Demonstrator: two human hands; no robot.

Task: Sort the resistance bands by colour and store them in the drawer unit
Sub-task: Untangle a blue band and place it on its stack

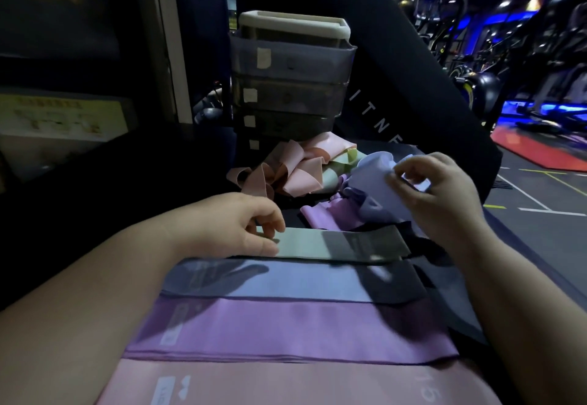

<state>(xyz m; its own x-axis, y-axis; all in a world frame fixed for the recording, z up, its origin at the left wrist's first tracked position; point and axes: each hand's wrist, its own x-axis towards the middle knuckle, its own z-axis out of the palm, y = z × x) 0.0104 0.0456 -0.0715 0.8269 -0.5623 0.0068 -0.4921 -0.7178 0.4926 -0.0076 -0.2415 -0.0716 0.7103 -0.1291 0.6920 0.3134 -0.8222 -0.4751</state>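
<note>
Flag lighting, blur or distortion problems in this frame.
Head view: dim, left side near black; hand shadows fall across green band and blue band; right hand and its lilac band slightly blurred; wide-angle bending at edges; blue lights glare top right.

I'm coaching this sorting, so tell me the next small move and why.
Probably lay the crumpled pale blue band, pinched in the right hand, onto the flat blue band lying between the green band and the purple band; colours match. The left hand pinches the green band's end.
</note>
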